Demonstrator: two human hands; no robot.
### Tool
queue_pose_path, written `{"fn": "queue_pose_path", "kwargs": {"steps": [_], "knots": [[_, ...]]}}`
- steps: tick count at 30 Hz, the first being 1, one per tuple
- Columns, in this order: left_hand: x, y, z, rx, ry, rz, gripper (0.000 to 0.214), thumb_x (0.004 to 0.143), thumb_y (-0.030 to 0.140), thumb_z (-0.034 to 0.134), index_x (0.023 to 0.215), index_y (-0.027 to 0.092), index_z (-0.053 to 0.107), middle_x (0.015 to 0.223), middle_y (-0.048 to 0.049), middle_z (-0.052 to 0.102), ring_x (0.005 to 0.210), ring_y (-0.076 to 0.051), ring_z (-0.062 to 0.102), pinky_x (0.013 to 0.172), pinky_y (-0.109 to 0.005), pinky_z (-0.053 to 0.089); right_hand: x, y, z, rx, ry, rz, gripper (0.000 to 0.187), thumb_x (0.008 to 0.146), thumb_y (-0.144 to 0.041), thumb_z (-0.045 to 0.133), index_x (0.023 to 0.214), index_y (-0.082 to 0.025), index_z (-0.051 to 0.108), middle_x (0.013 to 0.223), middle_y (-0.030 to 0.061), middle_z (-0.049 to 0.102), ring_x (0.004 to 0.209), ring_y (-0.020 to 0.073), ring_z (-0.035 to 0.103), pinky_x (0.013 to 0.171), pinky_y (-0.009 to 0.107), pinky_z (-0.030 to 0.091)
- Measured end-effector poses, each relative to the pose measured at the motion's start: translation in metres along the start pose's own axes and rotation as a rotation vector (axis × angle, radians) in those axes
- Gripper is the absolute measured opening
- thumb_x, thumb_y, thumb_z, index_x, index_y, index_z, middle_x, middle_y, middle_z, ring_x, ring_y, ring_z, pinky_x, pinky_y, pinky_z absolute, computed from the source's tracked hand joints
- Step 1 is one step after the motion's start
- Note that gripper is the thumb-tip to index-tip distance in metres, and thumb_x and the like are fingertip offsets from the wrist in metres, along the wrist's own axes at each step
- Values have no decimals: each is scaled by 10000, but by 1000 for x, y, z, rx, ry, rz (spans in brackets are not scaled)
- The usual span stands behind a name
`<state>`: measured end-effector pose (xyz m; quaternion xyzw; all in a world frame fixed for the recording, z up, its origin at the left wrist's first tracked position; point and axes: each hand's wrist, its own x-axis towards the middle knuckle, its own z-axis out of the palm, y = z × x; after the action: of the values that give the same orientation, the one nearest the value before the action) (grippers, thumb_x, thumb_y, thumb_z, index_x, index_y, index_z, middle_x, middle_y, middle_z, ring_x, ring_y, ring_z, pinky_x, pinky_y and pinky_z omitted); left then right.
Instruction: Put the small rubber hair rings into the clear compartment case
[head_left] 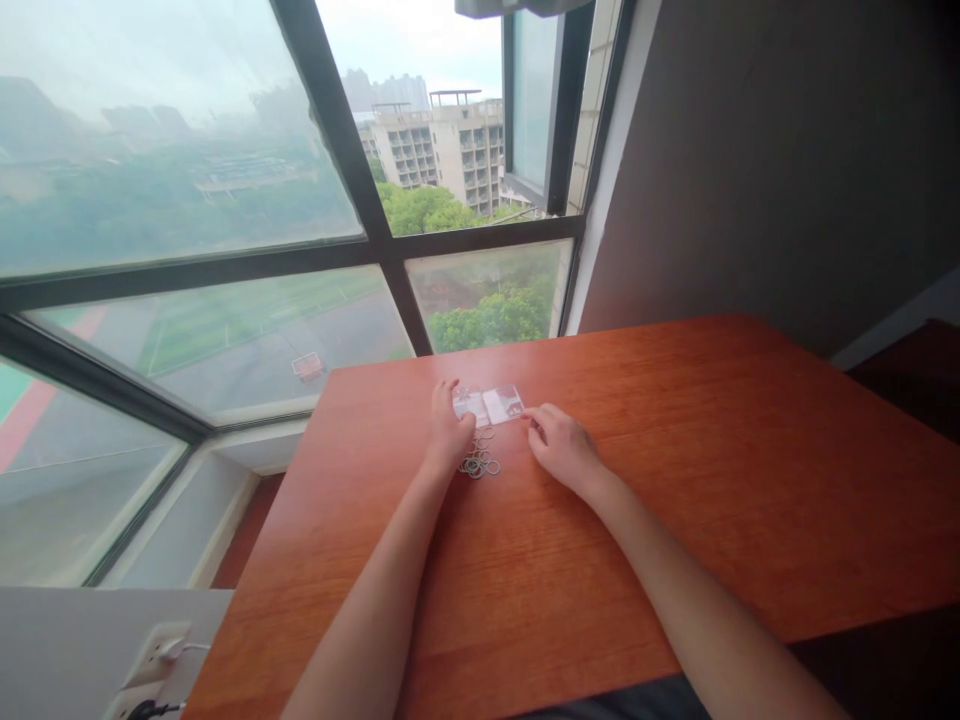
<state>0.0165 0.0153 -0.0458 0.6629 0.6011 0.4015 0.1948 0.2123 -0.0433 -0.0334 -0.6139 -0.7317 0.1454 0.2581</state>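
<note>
A small clear plastic bag (491,404) lies flat on the red-brown wooden table (675,480). Just in front of it sits a little heap of several thin metal rings (480,462). My left hand (448,432) rests palm down beside the rings, its fingers stretched out and the fingertips touching the bag's left end. My right hand (561,445) lies to the right of the rings, fingers curled, with the fingertips pinching at the bag's near right corner. Whether anything small is between those fingertips is too small to make out.
The table stands against a large window (225,250) with dark frames, high above trees and buildings. A dark wall (750,170) rises behind the table's right side. A wall socket with a white plug (161,650) sits at the lower left.
</note>
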Motion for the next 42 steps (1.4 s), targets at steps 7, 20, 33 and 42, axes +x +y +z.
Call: {"fn": "queue_pose_path", "kwargs": {"steps": [7,20,33,42], "knots": [[-21,28,19,13,-210,98,483,742,112,506,1224,114,528,1386,-181,423,1339,-290,383,1115,-449,334,3,6,-11,-139,-3,147,287,866,-231,492,1110,-253,642,1001,52,638,842,173,590,688,251,408],[-9,12,-7,197,-209,265,309,824,149,485,1111,147,598,1128,-111,606,1057,-225,569,968,-355,450,1,6,-6,-89,-54,45,214,841,-175,501,978,-231,656,1014,47,669,892,177,597,749,250,419],[1,27,-77,401,-426,85,227,792,402,569,762,192,649,716,-38,656,640,-180,597,587,-251,436,-4,-7,-7,-34,-134,-46,243,875,-222,500,1070,-248,643,1012,31,691,874,165,616,759,248,422],[-22,45,-56,203,-794,106,136,605,203,671,737,210,642,682,21,649,571,-130,577,482,-195,376,-10,-16,-11,-67,-203,-141,163,853,-297,571,983,-258,662,891,2,674,772,138,580,640,233,357]]}}
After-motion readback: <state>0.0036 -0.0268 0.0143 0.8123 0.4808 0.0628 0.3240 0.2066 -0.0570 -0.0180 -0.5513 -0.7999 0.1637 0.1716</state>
